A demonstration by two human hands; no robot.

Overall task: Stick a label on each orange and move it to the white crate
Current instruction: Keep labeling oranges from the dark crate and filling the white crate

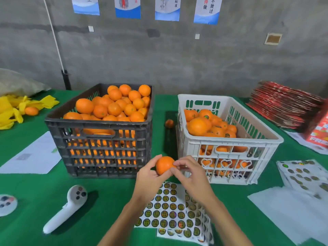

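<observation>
I've got one orange (164,165) up off the table, just in front of the gap between the two crates. My left hand (148,176) cups it from the left, thumb over the top and fingers curled under it. My right hand (188,172) comes in from the right, thumb and fingertips (174,164) bunched narrow against the fruit's right side; whether a label sits under them I can't tell.

Take the white crate (266,137) as the marker. It stands just right of the orange, its near wall close behind my right hand, and it's partly filled with oranges, some showing dark round stickers. Left of it, across a narrow strip of green cloth (53,190), sits the dark crate (58,125), heaped well above its rim with unlabelled fruit. In that strip, toward the back, one small orange (169,123) lies alone.

In front of the white crate and directly under my forearms lie the sticker sheets (165,206), rows of round labels. More sheets (301,176) sit at the crate's front right, with plain white paper (284,210) beside them. Far left of it, a white controller (69,206) lies on the cloth, and white papers (35,155) sit beside the dark crate. Behind it to the right, a stack of flat red cartons (282,107). Way off left, yellow wrappers (12,109) with another orange (31,110) among them.
</observation>
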